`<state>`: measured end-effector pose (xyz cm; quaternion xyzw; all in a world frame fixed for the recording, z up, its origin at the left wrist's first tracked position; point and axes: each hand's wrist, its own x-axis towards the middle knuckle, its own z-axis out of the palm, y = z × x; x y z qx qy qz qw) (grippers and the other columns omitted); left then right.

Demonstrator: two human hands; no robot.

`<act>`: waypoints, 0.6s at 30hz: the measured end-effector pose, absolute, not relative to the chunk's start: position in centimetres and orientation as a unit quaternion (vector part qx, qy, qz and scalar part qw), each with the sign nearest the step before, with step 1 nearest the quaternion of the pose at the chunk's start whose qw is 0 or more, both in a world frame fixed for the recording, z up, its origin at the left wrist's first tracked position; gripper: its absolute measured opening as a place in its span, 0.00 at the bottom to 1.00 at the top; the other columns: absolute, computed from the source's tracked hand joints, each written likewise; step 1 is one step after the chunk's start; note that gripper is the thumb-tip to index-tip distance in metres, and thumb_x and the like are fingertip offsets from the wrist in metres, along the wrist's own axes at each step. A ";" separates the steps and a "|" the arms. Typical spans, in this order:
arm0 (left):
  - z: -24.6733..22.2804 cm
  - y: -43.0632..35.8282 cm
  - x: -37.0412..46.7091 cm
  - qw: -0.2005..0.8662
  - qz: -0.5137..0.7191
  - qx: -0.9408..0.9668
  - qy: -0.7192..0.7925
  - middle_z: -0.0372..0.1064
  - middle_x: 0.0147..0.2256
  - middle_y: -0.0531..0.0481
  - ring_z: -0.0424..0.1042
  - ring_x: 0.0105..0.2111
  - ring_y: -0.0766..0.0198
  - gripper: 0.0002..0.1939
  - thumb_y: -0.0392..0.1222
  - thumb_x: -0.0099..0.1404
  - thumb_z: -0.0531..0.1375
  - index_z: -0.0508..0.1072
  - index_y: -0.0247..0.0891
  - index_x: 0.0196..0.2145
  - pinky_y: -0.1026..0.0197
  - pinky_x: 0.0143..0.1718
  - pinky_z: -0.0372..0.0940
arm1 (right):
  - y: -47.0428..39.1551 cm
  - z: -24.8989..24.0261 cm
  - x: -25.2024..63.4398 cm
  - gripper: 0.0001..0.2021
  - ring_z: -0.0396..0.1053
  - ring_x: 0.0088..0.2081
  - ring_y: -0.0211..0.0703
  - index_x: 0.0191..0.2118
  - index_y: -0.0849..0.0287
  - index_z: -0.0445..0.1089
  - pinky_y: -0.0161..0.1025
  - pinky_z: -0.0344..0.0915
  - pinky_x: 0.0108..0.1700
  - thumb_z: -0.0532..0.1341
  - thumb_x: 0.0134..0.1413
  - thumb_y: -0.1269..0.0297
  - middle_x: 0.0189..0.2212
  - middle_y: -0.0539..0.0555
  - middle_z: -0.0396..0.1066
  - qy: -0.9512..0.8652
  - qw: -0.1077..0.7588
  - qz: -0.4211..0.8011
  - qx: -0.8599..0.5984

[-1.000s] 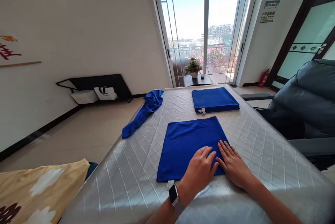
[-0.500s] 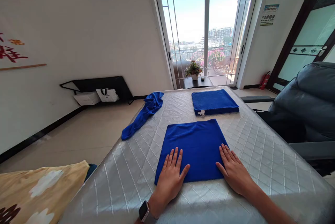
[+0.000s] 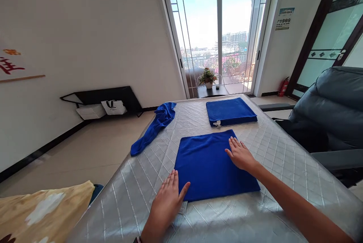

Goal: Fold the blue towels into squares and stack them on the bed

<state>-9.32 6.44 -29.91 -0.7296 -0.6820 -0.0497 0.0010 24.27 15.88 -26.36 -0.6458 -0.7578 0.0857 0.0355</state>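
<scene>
A blue cloth (image 3: pixel 210 167) lies spread nearly flat on a silver quilted surface (image 3: pixel 136 193), with faint creases near its far edge. My left hand (image 3: pixel 167 197) rests at the cloth's near left corner, fingers stretched out and thumb on the fabric. By the left hand's thumb a small pale tag pokes out from under the near edge. Toward the far right corner, my right hand (image 3: pixel 241 153) lies flat on the cloth with its fingers extended. Beyond is a neat stack of folded blue cloths (image 3: pixel 231 111) with a white label. A crumpled blue cloth (image 3: pixel 154 127) lies along the left edge.
A dark padded chair (image 3: pixel 337 103) stands close on the right. At the lower left is a yellow patterned blanket (image 3: pixel 56 209). A potted plant (image 3: pixel 208 78) sits on a small table by the glass door. White bags (image 3: pixel 113 107) rest against the left wall.
My right hand has slid away from me to the cloth's far right corner. My left hand has shifted left and nearer, to the near left corner. The near right corner is now uncovered.
</scene>
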 end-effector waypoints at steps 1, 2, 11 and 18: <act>-29.4 7.1 -9.0 0.013 -0.053 -0.730 -0.681 0.56 0.67 0.30 0.59 0.67 0.45 0.42 0.66 0.72 0.46 0.61 0.27 0.67 0.42 0.66 0.58 | 16.6 -26.9 24.2 0.36 0.35 0.74 0.47 0.74 0.70 0.42 0.50 0.35 0.73 0.36 0.72 0.49 0.74 0.60 0.36 -0.749 0.038 0.088 -0.656; -28.8 7.8 -8.3 0.028 -0.062 -0.735 -0.675 0.58 0.66 0.29 0.60 0.66 0.44 0.41 0.66 0.72 0.46 0.62 0.27 0.67 0.42 0.65 0.59 | 17.1 -27.5 24.1 0.36 0.34 0.74 0.47 0.74 0.70 0.41 0.49 0.35 0.73 0.36 0.72 0.49 0.74 0.59 0.35 -0.742 0.041 0.092 -0.663; -27.1 15.5 8.5 0.001 -0.139 -0.893 -0.429 0.52 0.70 0.37 0.51 0.70 0.55 0.33 0.54 0.78 0.39 0.57 0.29 0.69 0.49 0.70 0.51 | 17.4 -30.2 24.8 0.33 0.34 0.74 0.48 0.74 0.70 0.42 0.50 0.36 0.72 0.38 0.71 0.55 0.74 0.60 0.35 -0.749 0.051 0.055 -0.659; -28.7 17.5 7.0 -0.031 -0.113 -0.855 -0.505 0.47 0.71 0.37 0.45 0.72 0.54 0.38 0.59 0.77 0.37 0.54 0.28 0.70 0.48 0.72 0.47 | 17.7 -30.0 24.6 0.34 0.35 0.74 0.49 0.74 0.70 0.42 0.50 0.35 0.72 0.38 0.71 0.52 0.74 0.61 0.36 -0.736 0.051 0.064 -0.672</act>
